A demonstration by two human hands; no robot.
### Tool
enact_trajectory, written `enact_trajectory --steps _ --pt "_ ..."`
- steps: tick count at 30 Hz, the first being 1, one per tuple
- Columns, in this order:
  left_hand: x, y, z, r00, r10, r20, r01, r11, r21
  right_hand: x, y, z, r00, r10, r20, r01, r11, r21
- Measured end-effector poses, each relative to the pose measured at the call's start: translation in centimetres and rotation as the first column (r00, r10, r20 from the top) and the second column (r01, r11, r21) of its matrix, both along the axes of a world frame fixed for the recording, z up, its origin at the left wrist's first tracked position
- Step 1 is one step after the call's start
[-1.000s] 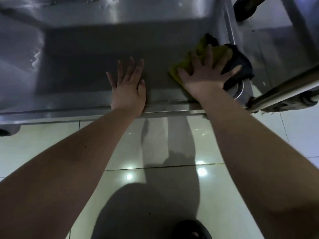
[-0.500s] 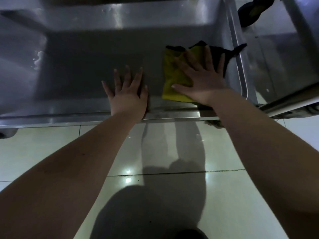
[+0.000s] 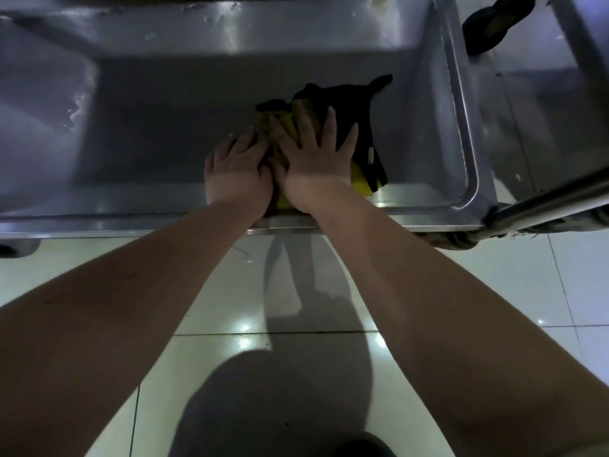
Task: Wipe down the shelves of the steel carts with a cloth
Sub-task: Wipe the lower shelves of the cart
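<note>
A yellow and black cloth (image 3: pixel 359 127) lies on the bottom shelf of the steel cart (image 3: pixel 148 143), right of centre near the front rim. My right hand (image 3: pixel 313 159) presses flat on the cloth with fingers spread. My left hand (image 3: pixel 237 173) rests beside it, touching the right hand, its fingers bent at the cloth's left edge. Whether the left fingers hold the cloth I cannot tell. Most of the yellow part is hidden under my hands.
The shelf has a raised rim (image 3: pixel 461 110) all round. A second steel cart (image 3: pixel 543 103) stands to the right with a dark cloth (image 3: pixel 491 24) on it. A steel handle bar (image 3: pixel 553 199) crosses at right. Glossy white floor tiles (image 3: pixel 99 255) lie below.
My right hand has slid the cloth leftward from the shelf's right edge toward the centre. My left hand has moved right and come up against the right hand, its fingers now bent.
</note>
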State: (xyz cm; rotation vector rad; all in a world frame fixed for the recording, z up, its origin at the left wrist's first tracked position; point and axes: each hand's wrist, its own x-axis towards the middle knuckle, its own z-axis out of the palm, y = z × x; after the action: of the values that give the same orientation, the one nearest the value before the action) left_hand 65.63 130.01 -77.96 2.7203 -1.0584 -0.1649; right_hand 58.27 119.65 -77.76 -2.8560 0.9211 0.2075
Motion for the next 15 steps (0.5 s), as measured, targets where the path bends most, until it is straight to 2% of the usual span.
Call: enact_trajectory --steps 4,8,12,15 --pt "1.5 0.9 -0.2 0.97 -0.186 0.158 0.182 0.983 0.039 -1.4 -3.8 -0.2 0.999 0.021 0.037 -0.02 1.0 -0.024" --pt "2.9 0.7 -0.1 0.947 -0.281 0.157 0.281 0.959 0.024 -5.4 -10.6 -0.2 0.98 -0.191 0.055 0.192 0.981 -0.013" --pt "2.7 0.3 -0.6 0.955 -0.261 0.141 0.267 0.964 -0.023 -7.1 -12.5 0.0 0.932 -0.36 0.032 0.36 0.933 0.002" --pt "3.1 0.1 -1.1 0.984 -0.143 0.103 0.142 0.99 0.015 -4.3 -9.7 0.0 0.926 -0.377 0.021 0.377 0.926 -0.005"
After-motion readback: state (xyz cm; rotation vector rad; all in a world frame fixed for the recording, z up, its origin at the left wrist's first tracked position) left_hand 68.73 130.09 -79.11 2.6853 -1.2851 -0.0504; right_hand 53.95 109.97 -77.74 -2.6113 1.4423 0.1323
